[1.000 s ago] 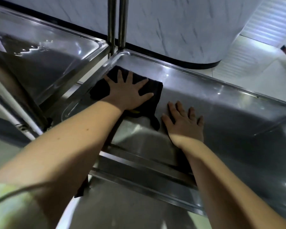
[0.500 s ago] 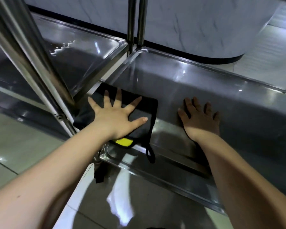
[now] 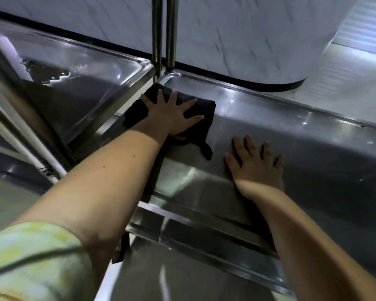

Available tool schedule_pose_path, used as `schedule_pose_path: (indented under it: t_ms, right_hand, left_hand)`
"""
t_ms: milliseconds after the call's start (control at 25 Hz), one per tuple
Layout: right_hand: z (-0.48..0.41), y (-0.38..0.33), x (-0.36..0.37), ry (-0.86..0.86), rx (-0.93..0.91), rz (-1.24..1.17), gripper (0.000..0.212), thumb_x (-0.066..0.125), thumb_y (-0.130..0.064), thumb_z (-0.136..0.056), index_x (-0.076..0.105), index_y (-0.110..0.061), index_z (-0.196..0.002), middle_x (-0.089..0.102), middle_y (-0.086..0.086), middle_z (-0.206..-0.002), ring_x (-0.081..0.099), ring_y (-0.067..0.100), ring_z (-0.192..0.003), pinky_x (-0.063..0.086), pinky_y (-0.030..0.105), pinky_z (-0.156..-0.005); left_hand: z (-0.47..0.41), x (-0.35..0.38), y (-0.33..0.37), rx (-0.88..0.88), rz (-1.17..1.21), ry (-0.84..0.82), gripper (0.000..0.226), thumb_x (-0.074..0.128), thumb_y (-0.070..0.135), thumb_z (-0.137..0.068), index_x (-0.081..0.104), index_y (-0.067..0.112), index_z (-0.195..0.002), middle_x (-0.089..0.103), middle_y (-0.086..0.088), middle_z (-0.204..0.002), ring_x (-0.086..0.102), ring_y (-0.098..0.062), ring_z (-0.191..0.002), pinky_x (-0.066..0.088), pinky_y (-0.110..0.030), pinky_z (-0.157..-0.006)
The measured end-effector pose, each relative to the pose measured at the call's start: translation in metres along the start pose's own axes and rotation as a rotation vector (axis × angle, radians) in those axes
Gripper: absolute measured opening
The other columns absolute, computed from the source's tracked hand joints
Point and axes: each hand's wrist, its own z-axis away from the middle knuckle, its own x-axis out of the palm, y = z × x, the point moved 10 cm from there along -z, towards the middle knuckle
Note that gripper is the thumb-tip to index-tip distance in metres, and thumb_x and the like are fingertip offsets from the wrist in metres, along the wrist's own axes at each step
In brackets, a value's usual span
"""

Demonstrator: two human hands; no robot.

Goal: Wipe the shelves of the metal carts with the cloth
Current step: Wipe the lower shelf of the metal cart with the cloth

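A black cloth point(image 3: 204, 106) lies flat in the far left corner of a steel cart shelf point(image 3: 291, 131). My left hand point(image 3: 172, 116) presses down on the cloth with its fingers spread wide. A narrow black loop of the cloth hangs out toward me at its near right corner. To the right, my right hand point(image 3: 256, 168) rests flat on the bare metal of the same shelf, fingers apart, holding nothing. A second cart's shelf point(image 3: 78, 83) adjoins on the left, with wet streaks on it.
Two upright steel posts point(image 3: 163, 31) stand where the carts meet at the back. A slanted steel leg point(image 3: 26, 131) crosses the left side. A marble-patterned wall with a black base strip runs behind. Tiled floor shows below and at far right.
My left hand pulled the cloth toward the near edge of the shelf, then pushed it back into the far left corner. My right hand stayed planted on the shelf.
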Motion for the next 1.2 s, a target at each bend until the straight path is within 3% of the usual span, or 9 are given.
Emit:
schedule_pose_path:
  t_ms: [240, 480, 640, 720, 840, 1000, 1200]
  right_hand:
    - [0.006, 0.001, 0.000, -0.007, 0.000, -0.012, 0.058, 0.019, -0.059, -0.098, 0.007, -0.042, -0.153, -0.002, -0.011, -0.163, -0.006, 0.033, -0.149, -0.003, 0.062, -0.115]
    - [0.009, 0.005, -0.010, -0.060, -0.139, -0.076, 0.053, 0.028, -0.051, -0.101, 0.022, -0.036, -0.152, 0.009, -0.007, -0.163, 0.003, 0.032, -0.149, 0.002, 0.058, -0.116]
    - [0.014, 0.097, -0.026, -0.039, -0.026, -0.057, 0.052, 0.030, -0.049, -0.102, 0.024, -0.035, -0.151, 0.012, -0.006, -0.163, 0.009, 0.029, -0.149, 0.005, 0.061, -0.116]
    - [0.019, 0.131, -0.025, -0.058, 0.015, -0.068, 0.055, 0.029, -0.052, -0.101, 0.020, -0.037, -0.152, 0.010, -0.008, -0.163, 0.008, 0.029, -0.148, 0.008, 0.057, -0.117]
    - [0.022, 0.137, -0.017, -0.002, 0.003, 0.033, 0.057, 0.023, -0.056, -0.100, 0.011, -0.040, -0.153, 0.005, -0.010, -0.163, 0.006, 0.031, -0.149, 0.006, 0.049, -0.119]
    - [0.017, 0.144, -0.013, 0.004, 0.021, -0.028, 0.057, 0.021, -0.060, -0.098, 0.009, -0.046, -0.152, 0.003, -0.016, -0.162, 0.000, 0.024, -0.150, 0.001, 0.045, -0.120]
    - [0.018, 0.143, -0.011, 0.026, 0.021, -0.009, 0.057, 0.020, -0.059, -0.099, 0.007, -0.046, -0.152, 0.002, -0.015, -0.162, -0.001, 0.023, -0.150, 0.000, 0.047, -0.120]
  left_hand:
    - [0.145, 0.030, 0.027, 0.154, -0.016, -0.093, 0.076, 0.011, 0.088, -0.074, -0.015, 0.062, -0.141, -0.022, -0.004, -0.161, -0.020, -0.039, -0.146, -0.009, -0.074, -0.106]
    - [0.166, 0.026, 0.025, 0.106, 0.049, -0.119, 0.077, 0.008, 0.091, -0.069, -0.014, 0.066, -0.139, -0.018, -0.002, -0.162, -0.019, -0.035, -0.146, -0.009, -0.073, -0.107]
    - [0.183, 0.029, 0.061, 0.119, 0.027, -0.143, 0.074, 0.009, 0.088, -0.074, -0.019, 0.064, -0.139, -0.023, -0.006, -0.160, -0.022, -0.042, -0.144, -0.009, -0.074, -0.106]
    - [0.187, 0.032, 0.097, 0.148, 0.014, -0.150, 0.073, 0.013, 0.088, -0.077, -0.017, 0.065, -0.139, -0.025, -0.007, -0.159, -0.025, -0.044, -0.142, -0.011, -0.076, -0.103]
    - [0.148, 0.030, 0.134, 0.143, 0.014, -0.106, 0.072, 0.014, 0.088, -0.077, -0.012, 0.065, -0.140, -0.023, -0.007, -0.160, -0.024, -0.045, -0.142, -0.011, -0.077, -0.101]
    - [0.046, 0.013, 0.155, 0.077, 0.042, 0.006, 0.073, 0.010, 0.086, -0.080, -0.002, 0.058, -0.147, -0.010, -0.011, -0.163, -0.014, -0.050, -0.143, -0.008, -0.080, -0.100]
    - [-0.014, 0.006, 0.172, 0.024, 0.078, -0.019, 0.078, 0.011, 0.089, -0.077, -0.001, 0.057, -0.147, -0.010, -0.011, -0.163, -0.013, -0.049, -0.144, -0.006, -0.080, -0.101]
